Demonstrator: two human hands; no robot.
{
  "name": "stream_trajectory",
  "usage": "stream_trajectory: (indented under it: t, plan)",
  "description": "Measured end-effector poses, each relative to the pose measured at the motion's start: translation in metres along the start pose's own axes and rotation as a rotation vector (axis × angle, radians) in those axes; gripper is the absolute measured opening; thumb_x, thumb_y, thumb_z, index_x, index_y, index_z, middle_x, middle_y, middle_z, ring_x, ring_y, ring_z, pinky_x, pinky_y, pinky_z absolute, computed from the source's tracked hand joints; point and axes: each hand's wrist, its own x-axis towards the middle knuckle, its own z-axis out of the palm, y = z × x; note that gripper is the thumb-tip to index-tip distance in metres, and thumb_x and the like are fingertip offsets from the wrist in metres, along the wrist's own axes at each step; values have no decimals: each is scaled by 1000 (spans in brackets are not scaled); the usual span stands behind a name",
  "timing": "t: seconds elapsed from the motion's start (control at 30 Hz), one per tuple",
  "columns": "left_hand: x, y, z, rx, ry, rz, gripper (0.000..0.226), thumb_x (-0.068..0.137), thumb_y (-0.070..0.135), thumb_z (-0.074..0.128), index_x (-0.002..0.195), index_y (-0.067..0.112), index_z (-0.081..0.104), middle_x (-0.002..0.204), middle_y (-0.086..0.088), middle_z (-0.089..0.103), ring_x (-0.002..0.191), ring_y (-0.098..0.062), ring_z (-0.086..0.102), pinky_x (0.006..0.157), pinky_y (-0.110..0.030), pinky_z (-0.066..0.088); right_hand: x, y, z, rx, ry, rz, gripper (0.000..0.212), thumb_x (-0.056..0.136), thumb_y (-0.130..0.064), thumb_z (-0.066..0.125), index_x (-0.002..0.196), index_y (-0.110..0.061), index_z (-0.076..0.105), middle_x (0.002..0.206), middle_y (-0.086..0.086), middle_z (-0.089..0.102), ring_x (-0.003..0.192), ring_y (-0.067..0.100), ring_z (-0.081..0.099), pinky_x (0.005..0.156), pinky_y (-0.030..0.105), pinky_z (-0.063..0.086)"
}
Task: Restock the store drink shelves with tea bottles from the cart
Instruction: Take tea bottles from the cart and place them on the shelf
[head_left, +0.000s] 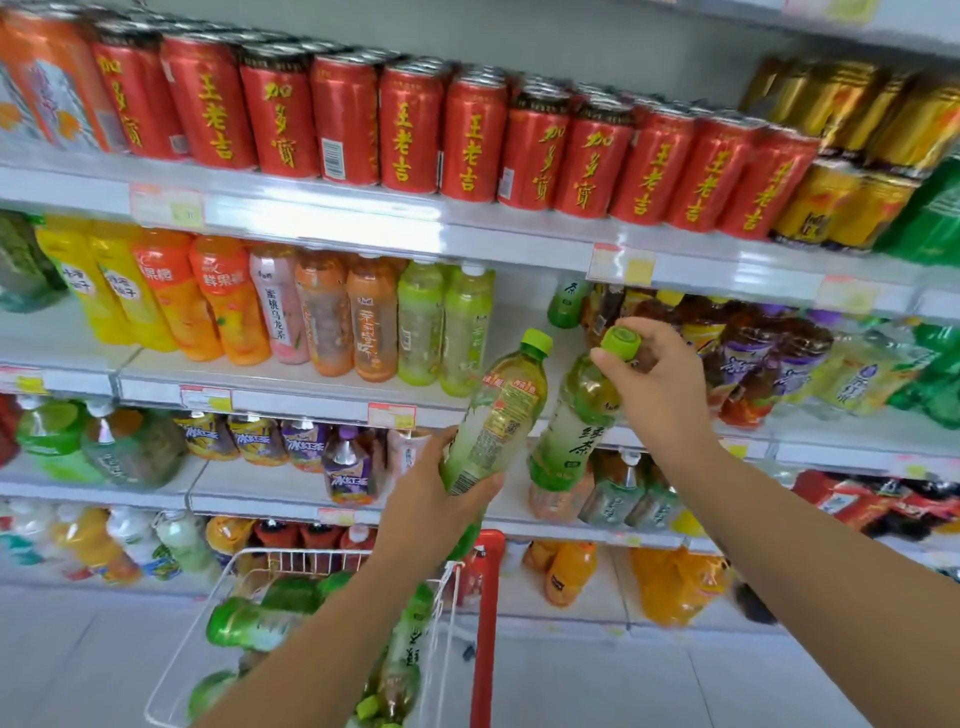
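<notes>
Now, in a store drink aisle, a person is holding two green tea bottles up toward the middle shelf (311, 395). The left hand (447, 483) is wrapping its grip round the lower body of the left bottle (498, 410), whose long axis is tilting up and to the right, cap end leading. The right hand (660, 379) is pinching the cap (621, 343) of the right bottle (576, 421) in a narrow grip from above. That bottle is hanging below the fingers, near upright, with its base leaning slightly left. The two bottles are sitting just beside each other; whether they are touching is not clear.

A gap (524, 317) in the shelf row is lying above and beyond both grips, up and right of the left one and up and left of the right one. A small green bottle (569, 301) is standing at its back.

The right grip is looking nearer the gap, and its bottle is already close to upright, so it is probably going in first, needing a lift over the shelf lip and a push forward. The left bottle is likely needing to be righted before following.

Below the left forearm, the cart (291, 558) is carrying more green bottles lying on their sides.
</notes>
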Motion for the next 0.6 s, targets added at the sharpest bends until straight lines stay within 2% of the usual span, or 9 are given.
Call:
stream_trajectory:
  t: [0.07,0.13,0.2,0.3,0.43,0.6]
  plan:
    - [11,-3,3,6,33,-18,59,78,46,70,128,35,42,95,12,65,80,-16,67,75,-43,57,9,9,6,1,53,-50,34,84,-20,70,115,-15,57,96,-8,60,86,7,56,83,21,47]
    - [21,-7,4,29,63,-35,61,78,47,70,130,35,40,96,11,64,80,-18,66,74,-43,57,17,19,16,-6,81,-108,33,84,-17,69,114,-12,56,88,-16,54,77,0,52,75,7,42]
    - [31,-14,4,32,78,-53,63,77,48,69,132,35,39,99,9,64,81,-19,66,74,-43,57,24,29,27,-10,102,-159,33,83,-15,69,113,-11,56,87,-16,53,76,1,52,73,5,40]
    - [41,-23,5,26,91,-78,64,77,48,70,131,36,39,100,9,65,80,-18,66,73,-42,57,42,47,42,-43,153,-227,35,83,-18,70,114,-10,57,96,-6,59,88,12,56,80,21,46]
    - [55,-29,8,56,99,-113,65,76,49,70,131,34,39,96,11,65,78,-16,66,71,-41,58,66,65,59,-81,144,-254,37,83,-19,69,116,-7,57,108,6,62,99,23,59,90,35,48]
    - [69,-26,24,54,139,-165,61,79,45,69,132,33,39,95,13,61,83,-15,64,75,-40,56,97,79,71,-38,123,-229,37,83,-26,66,114,-6,59,108,11,65,100,28,60,91,41,48]
